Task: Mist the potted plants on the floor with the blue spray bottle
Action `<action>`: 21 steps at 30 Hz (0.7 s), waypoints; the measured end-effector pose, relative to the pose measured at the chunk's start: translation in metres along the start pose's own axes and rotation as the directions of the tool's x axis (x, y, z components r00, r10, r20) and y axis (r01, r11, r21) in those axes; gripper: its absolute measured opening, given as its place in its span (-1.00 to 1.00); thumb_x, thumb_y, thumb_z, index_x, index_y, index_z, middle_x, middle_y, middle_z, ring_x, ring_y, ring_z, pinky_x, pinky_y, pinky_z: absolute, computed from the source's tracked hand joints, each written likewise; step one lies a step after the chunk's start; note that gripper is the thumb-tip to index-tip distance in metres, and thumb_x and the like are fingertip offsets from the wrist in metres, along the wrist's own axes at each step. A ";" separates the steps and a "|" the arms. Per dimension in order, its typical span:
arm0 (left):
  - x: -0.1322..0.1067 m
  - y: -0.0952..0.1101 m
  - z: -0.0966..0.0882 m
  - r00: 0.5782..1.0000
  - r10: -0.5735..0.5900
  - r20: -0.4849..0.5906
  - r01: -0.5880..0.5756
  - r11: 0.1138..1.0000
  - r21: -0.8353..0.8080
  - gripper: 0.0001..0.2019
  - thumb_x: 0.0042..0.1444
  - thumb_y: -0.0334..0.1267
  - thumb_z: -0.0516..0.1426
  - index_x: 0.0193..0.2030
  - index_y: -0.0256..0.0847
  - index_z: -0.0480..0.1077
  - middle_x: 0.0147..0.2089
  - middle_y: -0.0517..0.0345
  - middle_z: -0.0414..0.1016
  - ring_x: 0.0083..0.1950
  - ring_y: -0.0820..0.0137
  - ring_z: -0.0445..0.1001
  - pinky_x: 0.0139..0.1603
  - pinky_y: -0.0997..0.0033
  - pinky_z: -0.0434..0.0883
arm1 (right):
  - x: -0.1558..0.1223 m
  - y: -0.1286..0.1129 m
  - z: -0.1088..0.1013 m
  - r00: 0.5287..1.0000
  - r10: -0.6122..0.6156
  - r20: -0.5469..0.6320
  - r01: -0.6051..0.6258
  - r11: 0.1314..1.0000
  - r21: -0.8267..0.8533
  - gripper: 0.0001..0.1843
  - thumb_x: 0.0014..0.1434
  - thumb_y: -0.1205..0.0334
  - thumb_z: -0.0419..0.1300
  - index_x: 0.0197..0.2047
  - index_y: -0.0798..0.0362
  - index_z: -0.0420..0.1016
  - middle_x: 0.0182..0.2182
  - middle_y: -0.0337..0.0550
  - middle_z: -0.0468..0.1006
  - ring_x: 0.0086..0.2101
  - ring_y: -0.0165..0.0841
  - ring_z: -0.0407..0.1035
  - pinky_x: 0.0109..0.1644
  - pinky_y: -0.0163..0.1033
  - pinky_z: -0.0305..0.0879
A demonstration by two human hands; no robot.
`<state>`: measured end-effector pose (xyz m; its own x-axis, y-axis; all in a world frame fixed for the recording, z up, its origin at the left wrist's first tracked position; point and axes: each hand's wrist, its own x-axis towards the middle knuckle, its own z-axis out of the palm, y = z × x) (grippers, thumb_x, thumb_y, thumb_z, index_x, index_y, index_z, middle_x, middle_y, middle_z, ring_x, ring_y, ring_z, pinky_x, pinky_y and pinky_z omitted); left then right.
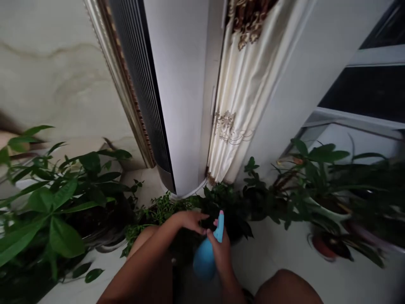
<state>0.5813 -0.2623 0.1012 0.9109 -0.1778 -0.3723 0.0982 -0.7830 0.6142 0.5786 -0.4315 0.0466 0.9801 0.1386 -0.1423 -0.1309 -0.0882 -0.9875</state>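
My right hand [223,245] is wrapped round the neck of a blue spray bottle [204,259] with a light blue head and a pink nozzle tip. The bottle stands tilted between my knees, its nozzle pointing away from me. To its left, my left hand [193,221] reaches over the low foliage, fingers stretched out and apart, with nothing visible in them. Dark leaves of a potted plant [226,200] lie just beyond both hands. A small-leaved green plant [166,209] grows by my left wrist.
A tall white floor-standing air conditioner [183,97] rises ahead, beside a cream curtain [234,105]. A large leafy plant [53,207] spreads at the left. More potted plants [325,194] line the right, with a small reddish pot [324,247] on the pale floor [268,249].
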 end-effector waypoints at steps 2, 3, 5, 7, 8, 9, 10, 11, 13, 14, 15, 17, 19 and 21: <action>-0.018 0.015 0.022 0.959 0.198 0.203 -0.172 0.975 -0.138 0.04 -0.07 -0.19 0.32 0.49 -0.32 -0.12 0.49 -0.18 -0.03 0.44 0.14 0.15 0.40 0.26 0.15 | -0.008 -0.002 -0.012 0.998 0.002 -0.070 0.000 1.000 0.022 -0.40 -0.18 -0.07 0.26 -0.07 0.04 0.51 -0.09 -0.03 0.61 -0.03 -0.10 0.47 0.08 -0.09 0.35; -0.023 0.022 0.037 0.946 0.228 0.229 -0.188 0.965 -0.183 0.11 -0.09 -0.20 0.32 0.50 -0.32 -0.24 0.52 -0.20 -0.14 0.45 0.12 0.14 0.40 0.24 0.15 | -0.012 -0.002 -0.017 0.994 -0.004 -0.107 0.006 1.000 0.017 -0.42 -0.17 -0.07 0.25 -0.08 0.03 0.51 -0.09 -0.05 0.61 -0.03 -0.11 0.47 0.08 -0.09 0.34; -0.025 0.032 0.067 0.958 0.224 0.177 -0.177 0.953 -0.247 0.13 -0.11 -0.25 0.31 0.51 -0.30 -0.28 0.52 -0.24 -0.14 0.40 0.08 0.21 0.39 0.19 0.18 | -0.017 0.001 -0.028 0.987 -0.026 -0.159 0.022 0.999 -0.024 -0.45 -0.17 -0.08 0.24 -0.12 0.04 0.51 -0.12 -0.02 0.60 -0.06 -0.10 0.47 0.07 -0.07 0.34; -0.021 0.036 0.092 0.968 0.228 0.105 -0.189 0.938 -0.289 0.06 -0.12 -0.31 0.29 0.49 -0.31 -0.16 0.45 -0.23 0.10 0.30 0.08 0.33 0.35 0.15 0.25 | -0.020 0.004 -0.035 0.982 -0.061 -0.181 0.047 0.996 -0.079 -0.45 -0.18 -0.08 0.22 -0.15 0.07 0.50 -0.18 0.01 0.60 -0.09 -0.07 0.46 0.04 -0.04 0.34; -0.018 0.036 0.102 0.967 0.243 0.078 -0.208 0.928 -0.311 0.02 -0.12 -0.32 0.29 0.47 -0.31 -0.09 0.40 -0.21 0.20 0.26 0.09 0.37 0.33 0.14 0.27 | -0.022 0.006 -0.038 0.979 -0.082 -0.186 0.064 0.993 -0.104 -0.46 -0.18 -0.07 0.21 -0.15 0.07 0.49 -0.20 0.01 0.60 -0.10 -0.06 0.46 0.02 -0.03 0.33; -0.016 0.036 0.109 0.965 0.258 0.056 -0.226 0.915 -0.333 0.00 -0.13 -0.32 0.29 0.46 -0.31 -0.05 0.36 -0.19 0.26 0.25 0.08 0.38 0.32 0.12 0.28 | -0.024 0.008 -0.041 0.977 -0.105 -0.188 0.083 0.989 -0.123 -0.46 -0.18 -0.06 0.21 -0.14 0.06 0.49 -0.22 0.01 0.59 -0.11 -0.06 0.45 0.01 -0.03 0.33; -0.015 0.035 0.114 0.962 0.270 0.031 -0.242 0.903 -0.355 0.00 -0.14 -0.31 0.30 0.46 -0.32 -0.04 0.36 -0.19 0.27 0.26 0.07 0.36 0.33 0.11 0.27 | -0.025 0.010 -0.043 0.973 -0.126 -0.191 0.101 0.986 -0.133 -0.47 -0.17 -0.05 0.21 -0.13 0.05 0.48 -0.22 -0.01 0.59 -0.11 -0.07 0.45 0.01 -0.04 0.33; -0.015 0.035 0.118 0.959 0.282 -0.002 -0.262 0.888 -0.378 0.03 -0.17 -0.31 0.32 0.46 -0.33 -0.05 0.37 -0.21 0.25 0.29 0.05 0.32 0.35 0.10 0.24 | -0.027 0.011 -0.044 0.971 -0.143 -0.189 0.117 0.983 -0.138 -0.47 -0.16 -0.05 0.21 -0.12 0.04 0.47 -0.21 -0.02 0.59 -0.10 -0.08 0.44 0.00 -0.06 0.33; -0.018 0.036 0.123 0.947 0.309 -0.083 -0.314 0.851 -0.421 0.07 -0.22 -0.31 0.34 0.45 -0.36 -0.04 0.37 -0.22 0.23 0.32 0.04 0.27 0.38 0.11 0.20 | -0.032 0.012 -0.048 0.971 -0.154 -0.180 0.130 0.982 -0.140 -0.45 -0.13 -0.11 0.23 -0.11 0.04 0.45 -0.19 -0.01 0.57 -0.09 -0.08 0.43 0.00 -0.07 0.33; -0.019 0.038 0.125 0.941 0.316 -0.119 -0.335 0.838 -0.430 0.05 -0.25 -0.34 0.35 0.43 -0.37 0.02 0.35 -0.21 0.26 0.31 0.04 0.29 0.37 0.11 0.21 | -0.035 0.012 -0.049 0.972 -0.155 -0.178 0.130 0.981 -0.142 -0.42 -0.12 -0.15 0.23 -0.10 0.05 0.44 -0.18 0.00 0.57 -0.08 -0.08 0.42 0.01 -0.07 0.32; -0.021 0.041 0.128 0.936 0.317 -0.152 -0.352 0.831 -0.430 0.00 -0.28 -0.37 0.35 0.39 -0.37 0.10 0.31 -0.18 0.31 0.28 0.05 0.31 0.36 0.12 0.23 | -0.038 0.012 -0.050 0.972 -0.156 -0.177 0.131 0.980 -0.148 -0.39 -0.12 -0.18 0.24 -0.09 0.07 0.44 -0.18 0.01 0.56 -0.07 -0.08 0.42 0.01 -0.06 0.32; -0.023 0.045 0.133 0.929 0.305 -0.210 -0.367 0.826 -0.429 -0.11 -0.33 -0.41 0.34 0.28 -0.34 0.26 0.23 -0.12 0.41 0.21 0.09 0.38 0.29 0.16 0.31 | -0.042 0.011 -0.052 0.969 -0.180 -0.171 0.151 0.974 -0.169 -0.35 -0.12 -0.21 0.25 -0.06 0.08 0.43 -0.16 0.03 0.56 -0.07 -0.08 0.42 0.00 -0.07 0.32; -0.023 0.049 0.138 0.915 0.302 -0.267 -0.393 0.815 -0.425 -0.22 -0.33 -0.40 0.35 0.17 -0.31 0.36 0.15 -0.05 0.48 0.14 0.14 0.43 0.24 0.20 0.35 | -0.045 0.010 -0.053 0.961 -0.216 -0.172 0.182 0.964 -0.194 -0.37 -0.11 -0.20 0.25 -0.08 0.07 0.44 -0.17 0.02 0.57 -0.10 -0.09 0.43 -0.01 -0.07 0.33; -0.021 0.052 0.142 0.885 0.339 -0.319 -0.452 0.792 -0.411 -0.34 -0.28 -0.35 0.35 0.09 -0.28 0.43 0.07 0.00 0.53 0.08 0.18 0.46 0.20 0.23 0.37 | -0.046 0.010 -0.055 0.949 -0.247 -0.194 0.201 0.952 -0.231 -0.44 -0.09 -0.19 0.24 -0.14 0.06 0.46 -0.22 0.03 0.59 -0.14 -0.08 0.46 -0.03 -0.05 0.34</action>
<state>0.5106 -0.3843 0.0419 0.9672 -0.2330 0.1010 -0.1691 -0.2943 0.9406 0.5408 -0.4928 0.0471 0.9917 -0.0382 0.1225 0.1067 -0.2842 -0.9528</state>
